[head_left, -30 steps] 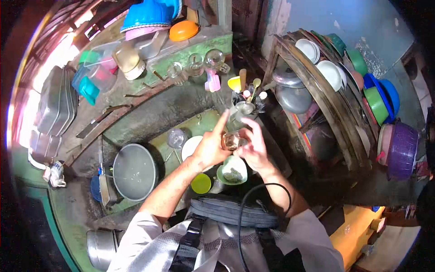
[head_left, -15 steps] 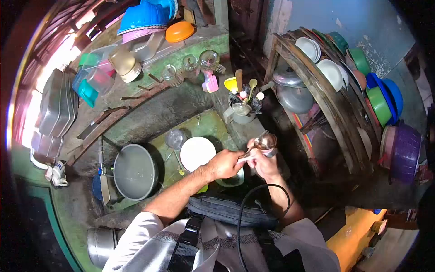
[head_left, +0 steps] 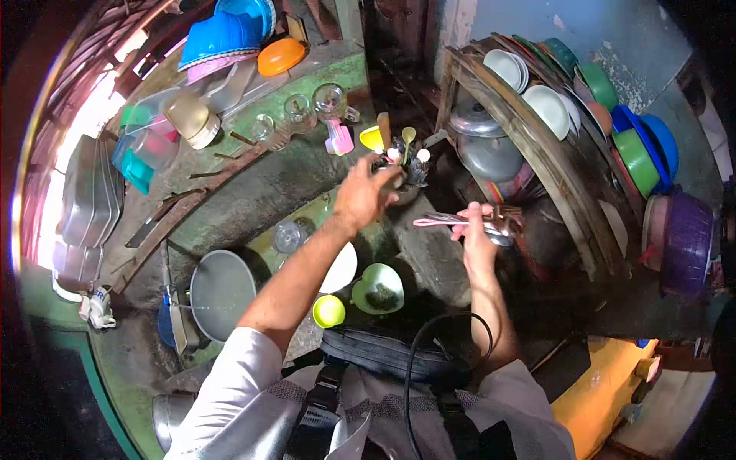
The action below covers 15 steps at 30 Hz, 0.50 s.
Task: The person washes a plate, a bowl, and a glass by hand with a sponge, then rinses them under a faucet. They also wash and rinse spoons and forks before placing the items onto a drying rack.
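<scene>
My right hand [head_left: 478, 244] is closed around a bundle of metal spoons and forks [head_left: 504, 222], their handles pointing left and one of them pinkish. Fingers apart, my left hand [head_left: 362, 198] reaches to the utensil holder [head_left: 404, 195], its fingertips right at the rim and overlapping it in this view. Out of that holder stick a pale green spoon [head_left: 409, 136], a wooden handle [head_left: 383, 126] and several other utensils. Below my left forearm, a white round dish [head_left: 342, 268] is partly hidden. Near my body are a pale green heart-shaped bowl [head_left: 378, 289] and a lime green cup [head_left: 329, 311].
A grey basin of water [head_left: 222, 295] stands at the left, near a clear cup [head_left: 290, 236]. Glass mugs [head_left: 330, 100] and a pink cup [head_left: 339, 139] line the ledge. The wooden rack [head_left: 537, 161] at the right holds plates, bowls and a lidded pot [head_left: 491, 153].
My left hand has let go of the utensil bundle and moved up to the holder. The right hand has carried the spoons and forks to the right. The heart-shaped bowl now shows fully.
</scene>
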Each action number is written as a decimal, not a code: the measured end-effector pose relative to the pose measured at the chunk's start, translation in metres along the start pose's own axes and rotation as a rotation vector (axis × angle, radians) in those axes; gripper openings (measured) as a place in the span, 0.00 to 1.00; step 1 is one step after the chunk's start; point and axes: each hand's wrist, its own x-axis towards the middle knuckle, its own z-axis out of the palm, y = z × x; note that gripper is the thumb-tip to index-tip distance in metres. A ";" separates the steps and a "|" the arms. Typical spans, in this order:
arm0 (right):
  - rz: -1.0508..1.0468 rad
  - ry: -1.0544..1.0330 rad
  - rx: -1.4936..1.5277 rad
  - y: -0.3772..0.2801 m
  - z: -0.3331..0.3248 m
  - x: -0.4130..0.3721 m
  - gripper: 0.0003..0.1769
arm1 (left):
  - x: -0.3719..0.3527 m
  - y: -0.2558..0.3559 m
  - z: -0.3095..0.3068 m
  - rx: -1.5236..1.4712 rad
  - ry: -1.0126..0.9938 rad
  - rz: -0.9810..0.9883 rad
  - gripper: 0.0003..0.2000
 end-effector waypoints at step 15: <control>0.026 0.025 -0.159 0.013 0.094 0.065 0.10 | 0.011 -0.051 0.046 -0.506 0.037 -0.321 0.23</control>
